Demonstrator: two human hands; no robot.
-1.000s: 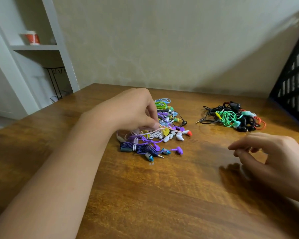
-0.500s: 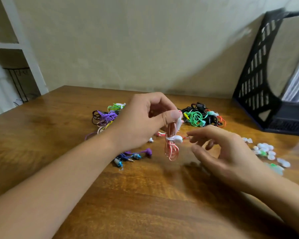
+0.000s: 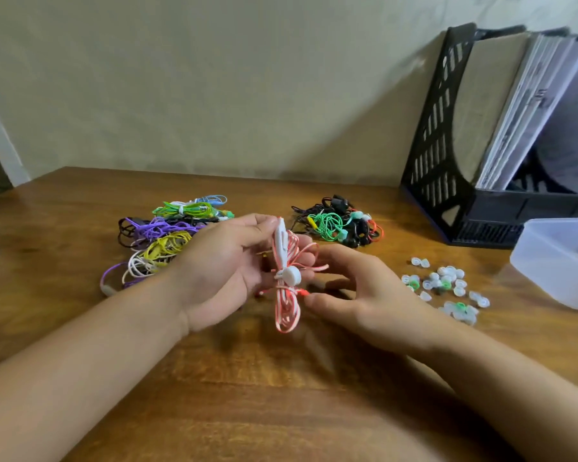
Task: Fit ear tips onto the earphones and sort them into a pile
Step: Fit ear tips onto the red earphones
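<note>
A brown wooden table fills the lower part of the view, its grain glossy under the light. At the far right a black slotted file rack stands upright against the pale wall, with a brown folder and white papers leaning inside. In front of it sits a clear plastic container, partly cut off by the edge.

1. Held earphones: orange-pink & white striped cable, white buds
2. Left pile: purple, yellow, green, blue, white
3. Far pile: black, green, red
4. Ear tips nr desk's right edge: clear, some green
</note>
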